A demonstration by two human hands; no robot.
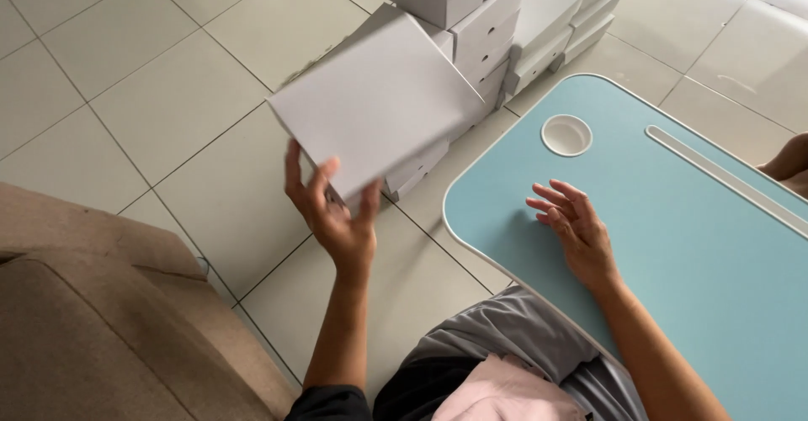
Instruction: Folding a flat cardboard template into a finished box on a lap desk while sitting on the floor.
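Note:
My left hand (pixel 332 215) holds a flat white cardboard box (pixel 374 105) by its near edge, lifted above the tiled floor and tilted. The box hides part of the pile of white boxes (pixel 492 17) stacked on the floor behind it. My right hand (pixel 576 227) hovers over or rests on the light blue lap table (pixel 699 253), fingers spread, holding nothing. It lies near the table's left edge, below a round white cup recess (pixel 566 134).
A long white slot (pixel 724 177) runs along the table's far side. A brown cushioned seat (pixel 101 320) fills the lower left. Pale floor tiles (pixel 151 93) spread to the left. Grey and pink cloth (pixel 505 370) lies over my lap.

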